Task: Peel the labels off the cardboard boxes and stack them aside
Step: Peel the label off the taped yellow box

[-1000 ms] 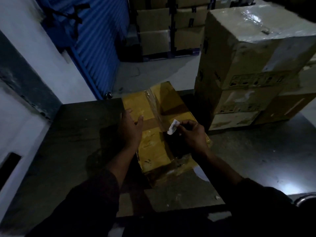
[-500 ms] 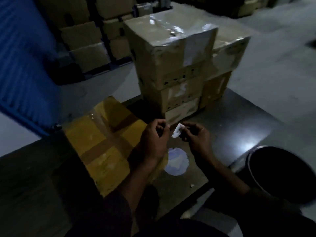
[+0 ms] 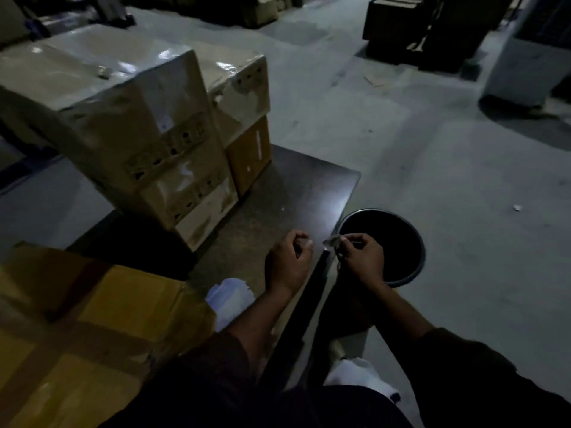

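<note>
Right hand (image 3: 361, 257) pinches one label (image 3: 332, 241) over bin (image 3: 411, 273).

Nothing legible anywhere here, too dim and too blurred. The big taped box (image 3: 123, 118) on the bench (image 3: 278, 196) carries a strip of dark handling pictograms across its side, but the symbols cannot be made out. A pale label patch (image 3: 207, 211) lower on that box shows no readable print. The scrap of label (image 3: 331, 241) in the right hand (image 3: 361, 257) looks blank from here.

Small crumpled pale label (image 3: 331, 241) above bin rim; yellow taped box (image 3: 92, 329) flat on table.
</note>
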Tool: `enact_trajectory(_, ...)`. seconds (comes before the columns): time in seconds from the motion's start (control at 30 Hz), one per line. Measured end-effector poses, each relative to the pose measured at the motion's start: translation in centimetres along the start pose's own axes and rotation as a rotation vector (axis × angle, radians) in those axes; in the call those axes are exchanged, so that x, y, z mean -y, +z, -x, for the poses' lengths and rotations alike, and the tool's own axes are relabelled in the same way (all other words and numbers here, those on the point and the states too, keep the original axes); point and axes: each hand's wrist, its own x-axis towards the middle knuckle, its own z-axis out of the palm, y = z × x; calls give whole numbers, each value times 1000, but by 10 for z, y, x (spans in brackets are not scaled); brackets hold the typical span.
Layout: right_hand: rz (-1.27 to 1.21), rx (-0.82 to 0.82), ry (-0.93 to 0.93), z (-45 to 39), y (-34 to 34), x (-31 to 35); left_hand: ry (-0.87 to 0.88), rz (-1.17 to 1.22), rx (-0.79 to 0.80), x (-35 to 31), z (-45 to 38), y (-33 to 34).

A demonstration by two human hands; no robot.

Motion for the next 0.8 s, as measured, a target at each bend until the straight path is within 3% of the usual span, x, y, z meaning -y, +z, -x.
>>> enact_trajectory(0.17,69,-185,84,-52,-31,-23,29,-99,183,-18,-31,60)
enact_trajectory(0.33,178,-206,137,-111,-58,-46,-39,-124,327,-34,-73,132)
enact_trajectory(0.53,420,-54,191,-171,-81,-73,-125,-169,455,-38,-99,196)
enact_trajectory(0.8,590,143,175,-198,-87,-92,-198,-222,457,-36,-111,216)
